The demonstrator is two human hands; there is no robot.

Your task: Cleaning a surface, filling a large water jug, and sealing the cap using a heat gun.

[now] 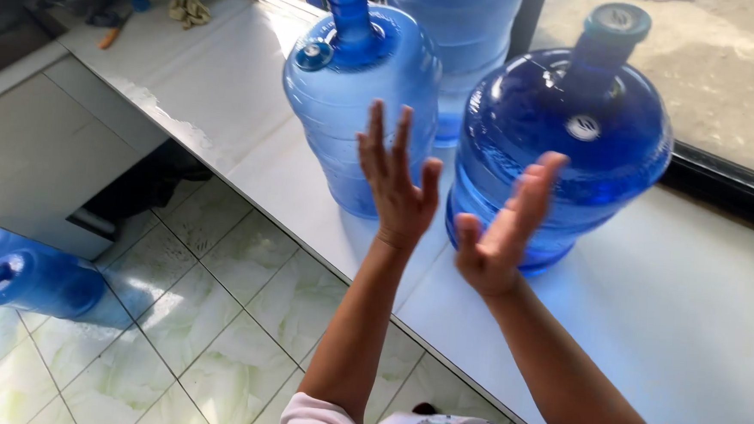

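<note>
1. Straight ahead of both open, empty hands, a dark blue water jug is standing upright on the white surface.
2. Right hand is hovering nearest it; left hand is hanging between the jugs.

A white table runs from upper left to lower right, sunlit, with a pale marbled tile floor at lower left and a dark-framed window showing bare ground at upper right.

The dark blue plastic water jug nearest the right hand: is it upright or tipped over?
Upright. The dark blue plastic water jug stands on its base on the white counter, capped neck pointing up.
</note>
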